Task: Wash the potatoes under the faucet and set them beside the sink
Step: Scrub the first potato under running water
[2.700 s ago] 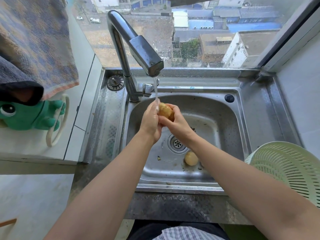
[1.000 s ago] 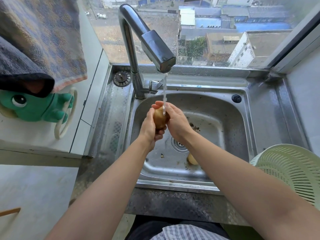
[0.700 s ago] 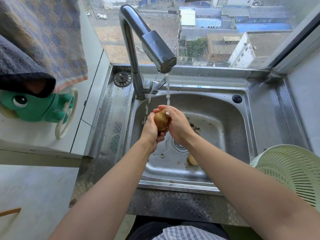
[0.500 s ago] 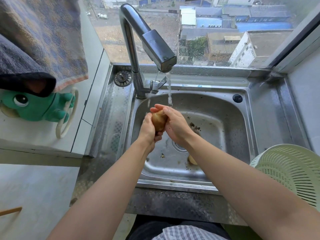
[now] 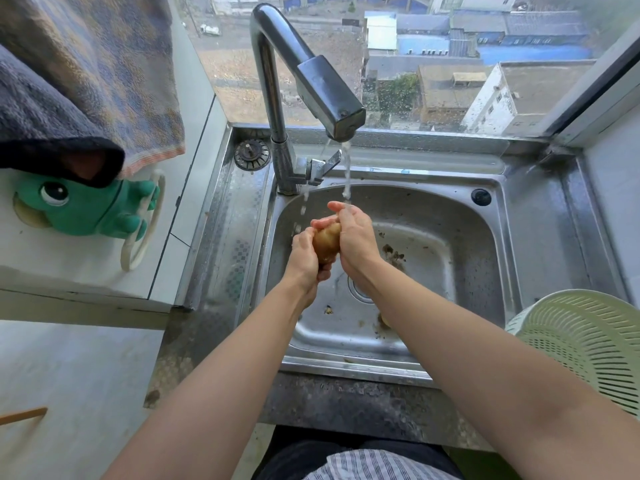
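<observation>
— Over the sink [image 5: 464,244], under the faucet [image 5: 311,81] stream, where was that potato [image 5: 325,242]?
— Clasped between both hands: left hand [image 5: 304,259] curled round its left side, right hand [image 5: 358,244] wrapped over the top, water striking its fingers.

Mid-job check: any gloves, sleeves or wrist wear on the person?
No gloves: the left hand and right hand are bare, no rings, watch or bands visible. Both forearms are uncovered to the frame edge, no sleeves showing. A checked garment shows below.

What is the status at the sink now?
Left hand, right hand: both grip potato under faucet. Second potato in sink, half hidden. Nothing blocking.
</observation>
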A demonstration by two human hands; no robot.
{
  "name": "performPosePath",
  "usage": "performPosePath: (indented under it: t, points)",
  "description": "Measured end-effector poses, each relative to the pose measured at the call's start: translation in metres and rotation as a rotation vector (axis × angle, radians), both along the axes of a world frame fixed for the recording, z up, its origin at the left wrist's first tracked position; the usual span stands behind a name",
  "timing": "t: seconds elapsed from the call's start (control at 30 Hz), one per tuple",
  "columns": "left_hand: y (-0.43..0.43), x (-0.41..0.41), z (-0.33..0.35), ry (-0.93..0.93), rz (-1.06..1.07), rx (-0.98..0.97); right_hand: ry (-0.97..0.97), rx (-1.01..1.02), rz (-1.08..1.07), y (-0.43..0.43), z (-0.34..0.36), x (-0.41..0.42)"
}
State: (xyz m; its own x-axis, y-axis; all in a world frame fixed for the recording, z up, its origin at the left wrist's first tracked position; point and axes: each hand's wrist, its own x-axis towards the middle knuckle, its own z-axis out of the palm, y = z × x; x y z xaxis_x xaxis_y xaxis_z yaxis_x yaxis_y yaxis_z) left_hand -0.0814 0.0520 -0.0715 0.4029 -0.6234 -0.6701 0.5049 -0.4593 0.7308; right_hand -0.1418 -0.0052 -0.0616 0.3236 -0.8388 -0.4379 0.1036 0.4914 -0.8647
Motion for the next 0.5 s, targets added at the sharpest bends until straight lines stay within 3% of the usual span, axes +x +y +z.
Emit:
performPosePath:
  t: [0.2,0.3,0.4,0.5]
  points:
    - [-0.003,0.005,0.001,0.090,0.061,-0.001,-0.319,0.236,0.092,-0.001,0.003,-0.015]
    - [-0.006,0.005,-0.001,0.088,0.070,0.023,-0.189,0.136,0.116,0.006,-0.002,-0.013]
    - [-0.010,-0.002,-0.002,0.003,0.033,0.039,-0.022,0.063,0.003,0.006,0.000,-0.003]
    - [-0.013,0.002,-0.003,0.000,0.070,0.036,-0.095,0.075,0.049,0.001,0.003,-0.005]
